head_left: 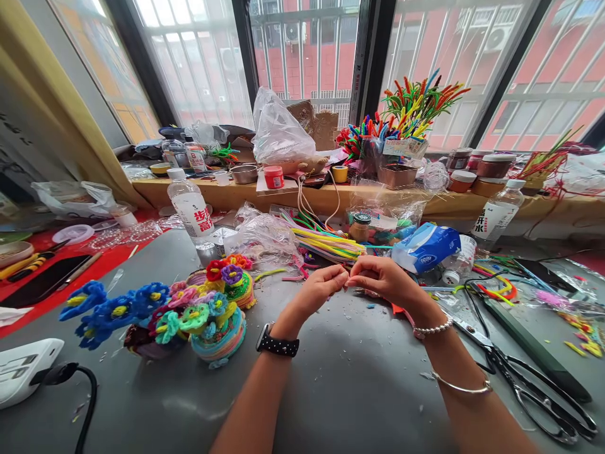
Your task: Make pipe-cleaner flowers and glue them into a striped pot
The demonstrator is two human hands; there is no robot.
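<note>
My left hand [317, 291] and my right hand [384, 277] meet fingertip to fingertip above the middle of the grey table [340, 391]. Both are pinched closed; whatever lies between the fingertips is too small or hidden to make out. Behind them lies a bundle of yellow, pink and green pipe cleaners [326, 243]. To the left stand small pots of pipe-cleaner flowers, with blue blooms [120, 310] in one and mint-green ones [193, 318] in front. Large scissors [515, 378] rest right of my right forearm.
A water bottle [189, 205] stands at the back left, another [498, 214] at the back right. A blue tissue pack [428, 247] lies behind my right hand. A white power strip [28, 369] sits front left. Jars [495, 165] and a pipe-cleaner bunch [411, 120] line the sill.
</note>
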